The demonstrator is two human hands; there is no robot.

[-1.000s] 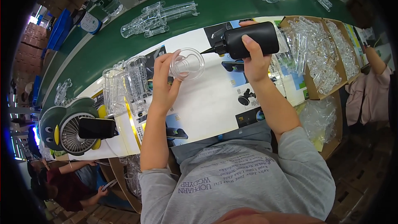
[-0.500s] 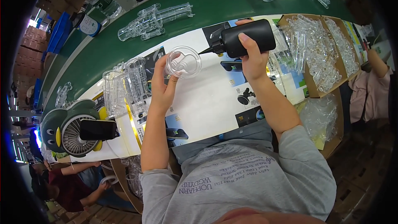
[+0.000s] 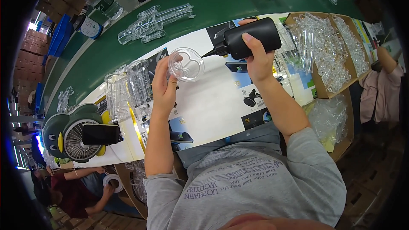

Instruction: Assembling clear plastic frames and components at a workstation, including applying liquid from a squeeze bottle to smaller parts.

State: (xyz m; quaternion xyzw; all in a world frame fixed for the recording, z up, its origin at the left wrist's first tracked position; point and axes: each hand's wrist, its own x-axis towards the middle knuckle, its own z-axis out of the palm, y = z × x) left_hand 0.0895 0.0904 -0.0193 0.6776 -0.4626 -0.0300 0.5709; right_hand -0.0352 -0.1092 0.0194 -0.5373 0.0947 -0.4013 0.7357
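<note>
Between the thumb and fingers of my left hand [image 3: 164,81] is a clear round plastic part [image 3: 197,69], its circular rim turned toward me and tilted. My right hand [image 3: 259,59] grips a black squeeze bottle [image 3: 251,39] lying sideways, thumb on its near side. The bottle's thin black nozzle [image 3: 208,53] points left, its tip at or very close to the right edge of the rim; whether they touch I cannot tell. Under both hands lies a white printed cardboard sheet [image 3: 213,106].
Clear plastic tubes [image 3: 128,89] stand left of my left hand. A clear assembled piece [image 3: 155,23] lies on the green table [image 3: 213,2]. At right, a cardboard box [image 3: 321,93] holds many clear parts. A fan [image 3: 70,138] with a phone [image 3: 101,134] stands left. Co-workers sit at both sides.
The round part has tilted and shifted slightly left in my left hand. My right hand and the bottle have moved slightly left. At lower left, a co-worker's white ring has turned.
</note>
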